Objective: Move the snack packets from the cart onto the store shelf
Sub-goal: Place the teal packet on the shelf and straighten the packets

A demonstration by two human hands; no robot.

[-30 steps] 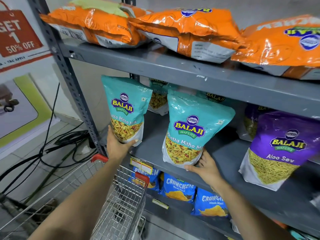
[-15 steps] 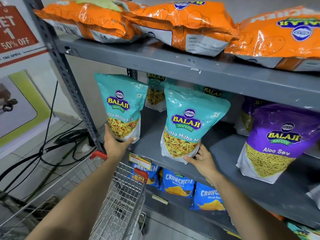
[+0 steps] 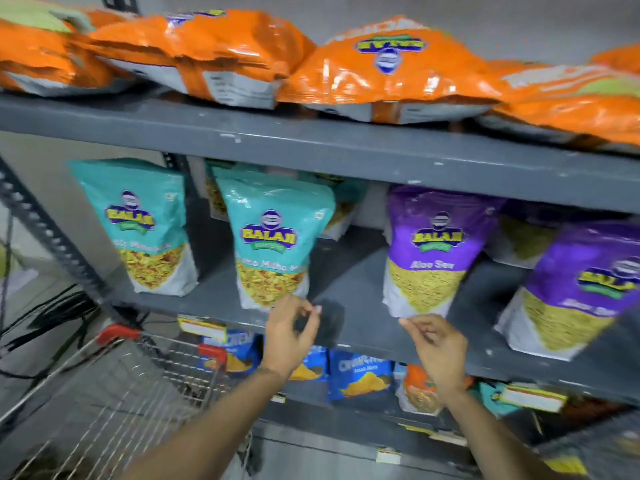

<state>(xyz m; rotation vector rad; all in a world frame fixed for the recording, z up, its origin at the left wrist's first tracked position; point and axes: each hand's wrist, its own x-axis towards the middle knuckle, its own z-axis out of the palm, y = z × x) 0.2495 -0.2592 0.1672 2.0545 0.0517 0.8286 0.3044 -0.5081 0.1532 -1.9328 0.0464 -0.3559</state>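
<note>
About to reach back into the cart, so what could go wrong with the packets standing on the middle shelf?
The second teal packet stands at the middle shelf front edge, by the left hand; a brush could tip it off. The purple packet above the right hand looks equally exposed.

left hand (image 3: 289, 336): empty, fingers loosely curled, thumb and fingertips pointing toward 1 o'clock
right hand (image 3: 437, 344): empty too, fingers half curled, pointing toward 11 o'clock
forearms: both bare, coming up from around 6 o'clock
</note>
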